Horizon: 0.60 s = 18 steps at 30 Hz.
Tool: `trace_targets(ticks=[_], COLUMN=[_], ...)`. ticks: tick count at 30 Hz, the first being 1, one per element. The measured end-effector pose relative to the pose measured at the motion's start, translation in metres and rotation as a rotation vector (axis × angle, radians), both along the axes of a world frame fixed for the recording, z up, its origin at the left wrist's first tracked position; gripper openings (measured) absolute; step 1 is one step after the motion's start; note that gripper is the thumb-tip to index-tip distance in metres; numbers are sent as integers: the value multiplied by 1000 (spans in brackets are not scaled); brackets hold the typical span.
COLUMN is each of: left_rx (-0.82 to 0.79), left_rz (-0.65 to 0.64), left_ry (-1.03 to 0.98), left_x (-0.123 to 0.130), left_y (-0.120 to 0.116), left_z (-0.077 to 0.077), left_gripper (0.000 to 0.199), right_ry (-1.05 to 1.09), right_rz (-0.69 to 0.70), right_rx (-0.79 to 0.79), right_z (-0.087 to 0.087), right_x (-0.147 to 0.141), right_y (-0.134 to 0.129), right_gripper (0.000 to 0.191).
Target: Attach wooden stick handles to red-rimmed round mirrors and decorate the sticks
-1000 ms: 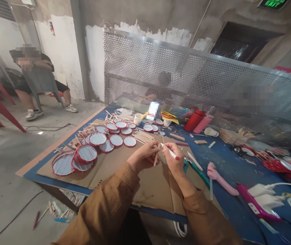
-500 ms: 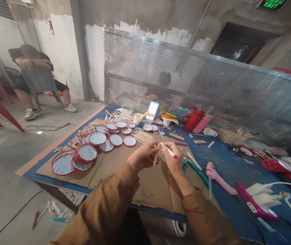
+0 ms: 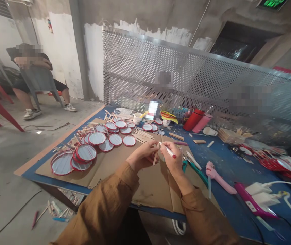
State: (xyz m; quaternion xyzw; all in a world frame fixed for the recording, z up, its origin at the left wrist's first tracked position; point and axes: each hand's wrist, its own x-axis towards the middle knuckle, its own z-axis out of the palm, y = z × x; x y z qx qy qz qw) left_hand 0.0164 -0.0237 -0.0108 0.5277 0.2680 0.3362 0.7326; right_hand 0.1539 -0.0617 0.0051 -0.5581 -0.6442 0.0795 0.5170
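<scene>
My left hand [image 3: 145,153] is closed on a flat wooden stick [image 3: 155,159], which points down toward the cardboard. In my right hand [image 3: 172,159] is a white marker pen with a red end [image 3: 170,152], gripped like a pencil. The pen's tip end is at the upper part of the stick; whether it touches I cannot tell. Both hands are over the cardboard sheet [image 3: 150,194]. Left of them lie several round discs with red rims [image 3: 97,138], some with sticks. Loose wooden sticks [image 3: 142,136] lie just beyond my left hand.
On the right are a pink glue gun [image 3: 219,178], a magenta power strip [image 3: 256,202] with white plugs, and green-handled pliers or scissors [image 3: 199,173]. Red and pink bottles [image 3: 193,119] lean by the perforated metal screen [image 3: 140,61]. A person [image 3: 33,64] sits on a chair at the far left.
The pen's tip end has shifted slightly left against the stick. Both hands stay in nearly the same place, and the view has moved very slightly.
</scene>
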Motion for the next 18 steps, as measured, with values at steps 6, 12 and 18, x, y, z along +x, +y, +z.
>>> trace_targets(ticks=[6, 12, 18], left_rx=[46, -23, -62], left_rz=[-35, 17, 29], left_ry=[83, -15, -57], left_x=[0, 0, 0], left_y=[9, -3, -6], left_z=[-6, 3, 7], left_gripper=[36, 34, 31], right_ry=[45, -4, 42], right_rz=[-20, 1, -19], right_rx=[3, -2, 16], right_z=[-1, 2, 1], right_x=[1, -1, -1], right_y=[-1, -2, -2], right_gripper=[25, 24, 25])
